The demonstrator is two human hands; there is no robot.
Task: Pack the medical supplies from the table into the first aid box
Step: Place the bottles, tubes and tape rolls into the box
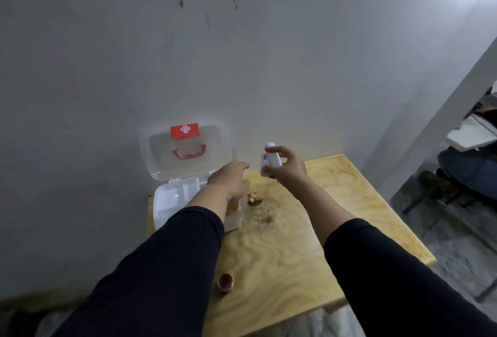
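Observation:
The white first aid box (pixel 166 202) stands open at the table's far left corner, its clear lid (pixel 185 148) with a red cross label and red handle leaning against the wall. My left hand (pixel 230 179) hovers over the box's right side, fingers loosely curled, palm down; what lies under it is hidden. My right hand (pixel 286 166) holds a small white bottle (pixel 269 159) upright in the air, just right of the box. A small red-capped jar (pixel 225 282) stands near the table's front edge between my forearms.
The wooden table (pixel 295 242) has a dark stain and a small brownish object (pixel 253 199) beside the box. A grey wall lies close behind. At the right, past a white post, a seated person's legs (pixel 468 175) and another table show.

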